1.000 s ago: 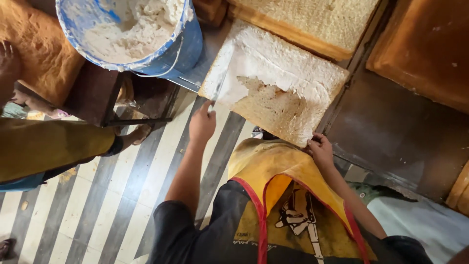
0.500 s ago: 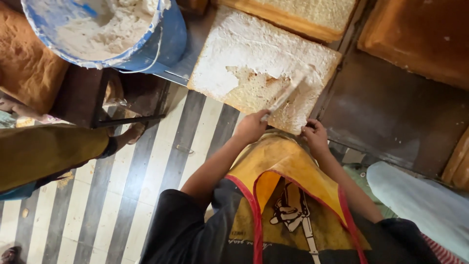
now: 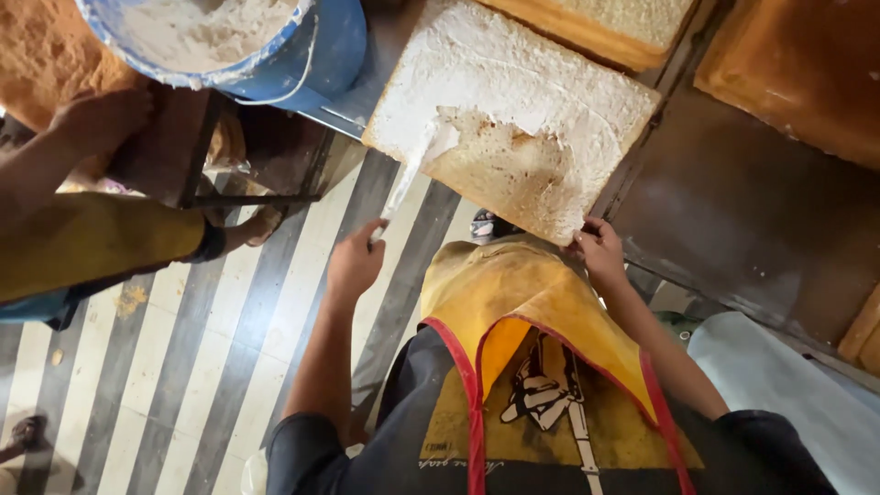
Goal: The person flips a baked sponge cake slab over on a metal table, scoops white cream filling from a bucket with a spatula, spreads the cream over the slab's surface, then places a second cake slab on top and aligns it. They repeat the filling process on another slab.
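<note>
**Spatula laid across the cake slab**

My left grip (image 3: 356, 261) is closed round a spatula (image 3: 410, 179), its long blade pointing up and away onto the rough, cream-coated sponge slab (image 3: 513, 119). My right grip (image 3: 600, 252) pinches the slab's near corner. A blue bucket (image 3: 302, 55) sits beyond the left grip.

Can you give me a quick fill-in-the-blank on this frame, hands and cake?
1. The left hand holds a long, flat ____ whose blade lies on the sponge slab.
2. The right hand has its grip on the slab's near ____.
3. The cream in the blue bucket is ____ in colour.
4. The floor has a ____ pattern.

Missing words: spatula; corner; white; striped
</note>
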